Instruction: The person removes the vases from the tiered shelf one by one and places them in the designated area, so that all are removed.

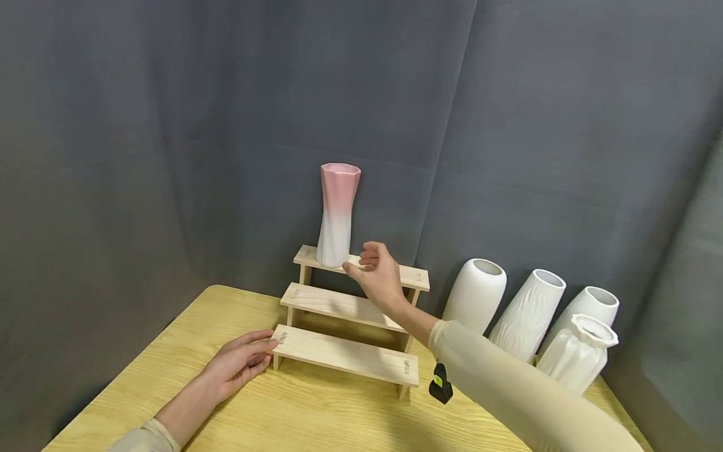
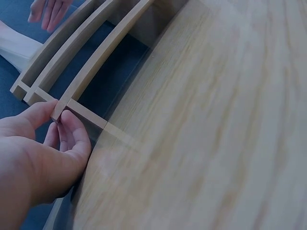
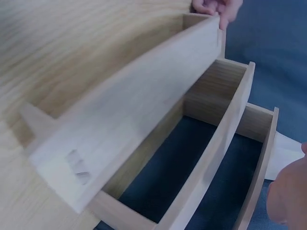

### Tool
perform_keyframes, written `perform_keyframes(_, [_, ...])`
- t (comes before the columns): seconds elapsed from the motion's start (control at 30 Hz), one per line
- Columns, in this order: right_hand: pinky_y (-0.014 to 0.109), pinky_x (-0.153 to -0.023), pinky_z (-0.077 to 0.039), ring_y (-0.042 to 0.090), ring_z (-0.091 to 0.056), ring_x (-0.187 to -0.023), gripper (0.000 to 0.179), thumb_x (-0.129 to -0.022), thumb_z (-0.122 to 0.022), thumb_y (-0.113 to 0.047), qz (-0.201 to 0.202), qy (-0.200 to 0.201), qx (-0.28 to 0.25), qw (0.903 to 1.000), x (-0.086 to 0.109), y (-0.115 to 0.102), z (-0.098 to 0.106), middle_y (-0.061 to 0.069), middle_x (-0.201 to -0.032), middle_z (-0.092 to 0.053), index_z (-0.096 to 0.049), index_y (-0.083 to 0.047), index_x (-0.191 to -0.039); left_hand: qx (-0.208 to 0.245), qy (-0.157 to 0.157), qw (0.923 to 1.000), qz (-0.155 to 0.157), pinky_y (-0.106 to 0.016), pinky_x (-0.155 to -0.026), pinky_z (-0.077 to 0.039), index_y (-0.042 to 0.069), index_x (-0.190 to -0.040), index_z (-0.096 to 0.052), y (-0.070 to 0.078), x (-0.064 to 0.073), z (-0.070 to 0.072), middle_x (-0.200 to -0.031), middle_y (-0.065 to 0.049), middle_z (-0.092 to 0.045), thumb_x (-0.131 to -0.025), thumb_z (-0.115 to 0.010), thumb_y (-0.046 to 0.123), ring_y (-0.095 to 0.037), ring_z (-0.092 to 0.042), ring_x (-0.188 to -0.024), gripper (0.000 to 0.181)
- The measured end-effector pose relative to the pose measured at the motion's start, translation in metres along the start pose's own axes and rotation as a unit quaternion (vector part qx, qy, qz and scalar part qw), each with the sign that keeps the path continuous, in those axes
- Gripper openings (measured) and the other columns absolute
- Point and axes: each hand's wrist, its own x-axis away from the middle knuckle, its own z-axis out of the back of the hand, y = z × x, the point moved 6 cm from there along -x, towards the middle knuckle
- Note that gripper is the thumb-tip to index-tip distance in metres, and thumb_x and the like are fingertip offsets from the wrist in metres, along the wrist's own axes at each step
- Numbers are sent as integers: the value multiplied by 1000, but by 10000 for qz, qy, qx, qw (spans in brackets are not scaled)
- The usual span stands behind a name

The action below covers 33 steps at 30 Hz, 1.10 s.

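A pink-and-white fluted vase (image 1: 339,213) stands upright on the top step of a three-tier wooden display stand (image 1: 344,358), near its left end. My right hand (image 1: 385,282) is just right of the vase's base, fingers bent loosely with nothing between them. Its thumb tip comes close to the vase; whether it touches is hard to tell. In the left wrist view the right hand's fingers (image 2: 50,13) appear apart from the vase's white lower part (image 2: 20,47). My left hand (image 1: 237,364) pinches the left end of the bottom step between thumb and fingers.
Several white vases stand grouped to the right of the stand: a smooth one (image 1: 476,295), a rippled one (image 1: 528,314), another behind (image 1: 587,304) and one with a frilled rim (image 1: 578,355). The yellow wood-grain table (image 1: 316,414) meets a grey curtain (image 1: 237,157) behind.
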Motion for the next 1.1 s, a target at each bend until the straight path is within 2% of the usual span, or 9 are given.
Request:
perform_keyframes(0.23, [38, -95, -51, 33, -59, -112, 63, -89, -82, -27, -44, 106, 103, 9999, -16, 4, -16, 24, -124, -58, -52, 5, -136, 119, 25, 9999, -23, -25, -81, -55, -5, -150, -40, -1, 3, 0, -108, -9, -62, -98, -69, 3, -10, -60, -81, 60])
perform_keyframes(0.4, [38, -94, -52, 32, -57, -115, 70, -88, -84, -29, -222, 99, 290, 9993, -23, 3, -27, 19, -126, -58, -50, 3, -141, 135, 61, 9999, 10, -25, -80, -55, -5, -149, -42, -2, 2, 0, -107, -9, -62, -97, -70, 3, -10, -61, -79, 60])
perform_keyframes(0.63, [40, -88, -55, 29, -61, -107, 66, -87, -84, -26, -223, -48, 370, 9991, -31, 3, -44, 13, -119, -61, -51, -2, -139, 109, 89, 9999, 73, -24, -79, -55, -4, -149, -42, -1, 4, 3, -106, -9, -62, -97, -70, 3, -9, -60, -78, 59])
perform_keyframes(0.77, [40, -88, -55, 26, -61, -108, 71, -86, -86, -29, -310, -60, 551, 9980, -34, 4, -51, 12, -122, -60, -48, -4, -141, 115, 108, 9998, 111, -24, -79, -55, -4, -150, -41, -2, 6, 5, -107, -9, -62, -97, -70, 4, -9, -60, -79, 61])
perform_keyframes(1.1, [44, -90, -53, 29, -60, -109, 79, -82, -88, -32, -551, 378, 893, 9938, -43, 4, -57, 12, -124, -59, -46, -3, -142, 120, 37, 9999, 85, -24, -79, -55, -3, -149, -42, -1, 2, 4, -107, -9, -63, -97, -70, 4, -9, -61, -77, 60])
